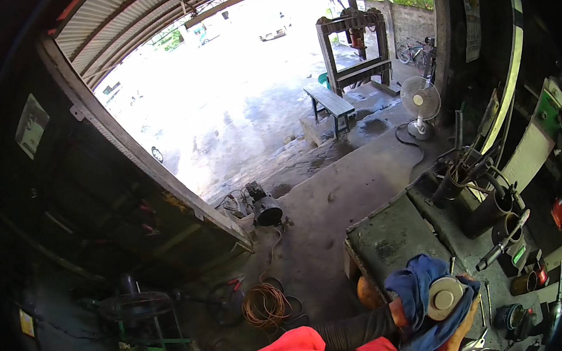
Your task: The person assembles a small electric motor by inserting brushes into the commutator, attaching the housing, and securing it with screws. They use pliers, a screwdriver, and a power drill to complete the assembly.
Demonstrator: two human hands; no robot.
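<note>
A round, pale metal part [444, 298] with a raised hub rests in a blue cloth [419, 284] above the workbench. My left hand [399, 313], below a black arm sleeve, goes into the cloth at the part's left side; the cloth covers most of its fingers. On the right side, my right hand [463, 336] is closed around the part and the cloth's edge, its fingertips mostly hidden. Beside the right hand, wrenches [488, 301] lie on the bench.
The dark workbench [396, 236] carries metal tubes filled with tools [448, 186] and a round black container [511, 316]. Coiled orange cable [264, 305] lies on the floor. Farther off stand a white fan [420, 99], a low bench [329, 100] and a press frame [354, 46].
</note>
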